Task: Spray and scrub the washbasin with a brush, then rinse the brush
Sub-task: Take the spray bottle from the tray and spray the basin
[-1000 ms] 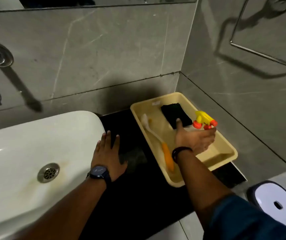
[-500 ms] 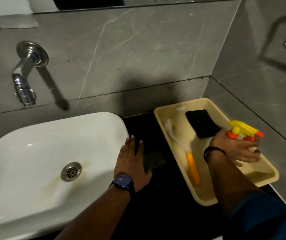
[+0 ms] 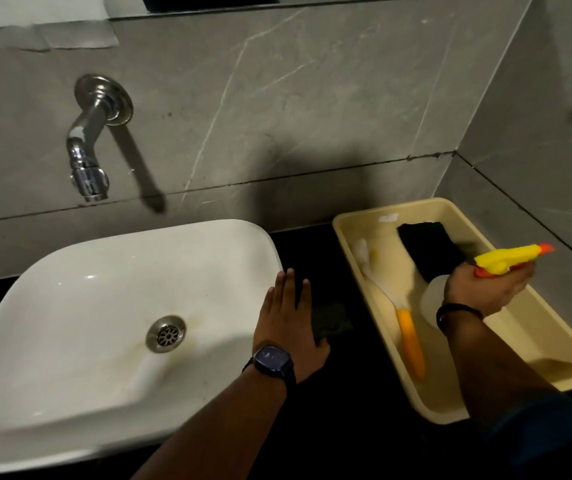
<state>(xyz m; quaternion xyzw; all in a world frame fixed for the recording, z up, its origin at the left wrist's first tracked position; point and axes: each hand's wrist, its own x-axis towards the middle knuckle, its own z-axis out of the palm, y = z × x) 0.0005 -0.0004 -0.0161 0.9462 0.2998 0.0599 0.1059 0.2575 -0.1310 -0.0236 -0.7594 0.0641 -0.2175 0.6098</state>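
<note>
A white washbasin (image 3: 80, 296) with a steel drain (image 3: 166, 333) sits on a black counter at the left. My left hand (image 3: 289, 320) lies flat, fingers apart, on the counter against the basin's right rim. My right hand (image 3: 485, 289) is closed around the neck of a spray bottle (image 3: 506, 259) with a yellow and orange trigger head, held over a beige tray (image 3: 537, 337). In the tray lies a brush (image 3: 406, 327) with white bristles and an orange handle, left of my right wrist.
A chrome tap (image 3: 87, 147) juts from the grey tiled wall above the basin's back edge. A dark scrub pad (image 3: 430, 251) lies at the tray's far end. The side wall stands close behind the tray on the right.
My right hand has closed on the spray bottle and lifted it above the tray. The view has swung left, bringing the whole tap and basin into sight. My left hand stays put.
</note>
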